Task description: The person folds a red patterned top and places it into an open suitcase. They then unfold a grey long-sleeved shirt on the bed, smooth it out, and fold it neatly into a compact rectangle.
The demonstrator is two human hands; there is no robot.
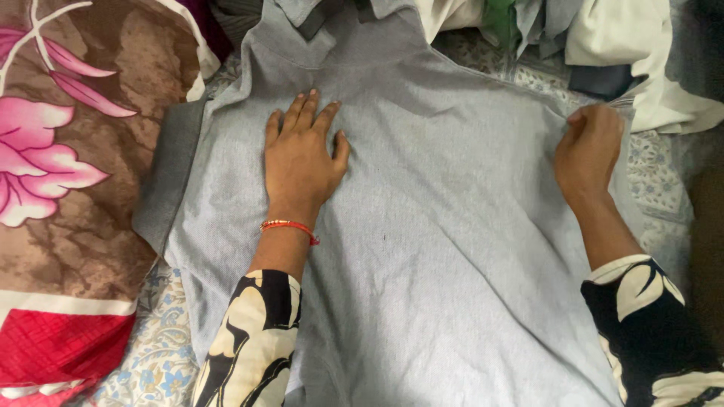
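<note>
Right now I see a grey T-shirt spread flat across the bed, its collar toward the far edge and its hem running down to the near edge between my two forearms. My left hand lies palm down on the chest of the shirt, fingers spread wide and pointing at the collar, pressing the cloth flat and gripping nothing. A thin red thread bracelet circles that wrist, and below it a black-and-cream patterned sleeve covers the forearm. My right hand is at the shirt's right shoulder, near the right edge of the bed, curled into a loose fist with the fingertips pinching the fabric at the sleeve seam; it is closed on the cloth. The shirt's other sleeve, darker grey, lies folded out toward the left edge, touching a brown blanket with big pink flowers and a red band at its near end. Under the shirt a pale bedsheet with small blue flowers shows at the near left corner and along the right side. A heap of other clothes, white, grey and green, sits piled along the far edge, just beyond the collar.
</note>
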